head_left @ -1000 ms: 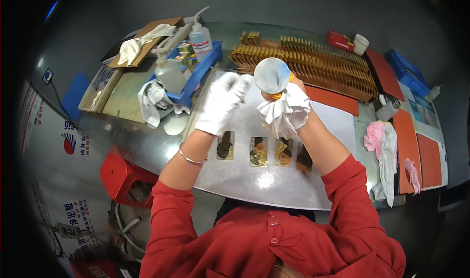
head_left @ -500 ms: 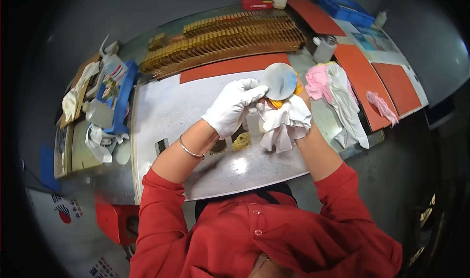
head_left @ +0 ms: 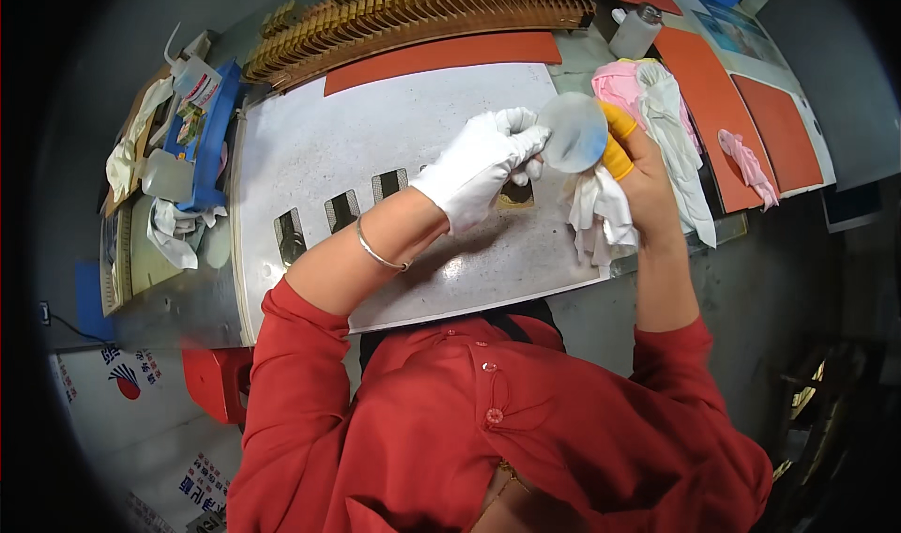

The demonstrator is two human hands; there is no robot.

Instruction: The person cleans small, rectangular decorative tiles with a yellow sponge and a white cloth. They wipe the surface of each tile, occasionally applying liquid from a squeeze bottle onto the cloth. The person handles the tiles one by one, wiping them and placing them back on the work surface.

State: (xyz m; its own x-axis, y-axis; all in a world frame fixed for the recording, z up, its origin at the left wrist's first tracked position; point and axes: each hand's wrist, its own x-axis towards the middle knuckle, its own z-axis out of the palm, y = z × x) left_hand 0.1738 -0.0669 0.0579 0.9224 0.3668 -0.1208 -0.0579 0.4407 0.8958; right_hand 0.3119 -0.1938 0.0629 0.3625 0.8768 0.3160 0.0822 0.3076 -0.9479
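A thin, round, translucent disc (head_left: 574, 131) is held tilted up above the white work sheet (head_left: 375, 134). My left hand (head_left: 483, 162), in a white glove, pinches the disc's left edge between thumb and fingers. On the disc's other side is my right hand (head_left: 649, 178), with yellow finger covers on some fingers. It grips a crumpled white cloth (head_left: 601, 212) that hangs below the disc; the disc partly hides these fingers. Several dark rectangular pieces with a mesh pattern (head_left: 343, 210) lie on the sheet left of my left forearm. A dark round item (head_left: 516, 193) sits below the disc.
Across the back runs a long slotted wooden rack (head_left: 422, 12) behind an orange-red mat strip (head_left: 441, 61). A blue tray (head_left: 218, 139) and a wash bottle (head_left: 195, 83) stand left. To the right are a grey bottle (head_left: 636, 32), white fabric (head_left: 676, 148) and orange-red mats (head_left: 774, 129).
The view has tilted down toward the table. The disc and both hands have shifted right; my right hand and its cloth have come out from behind the disc to its right side.
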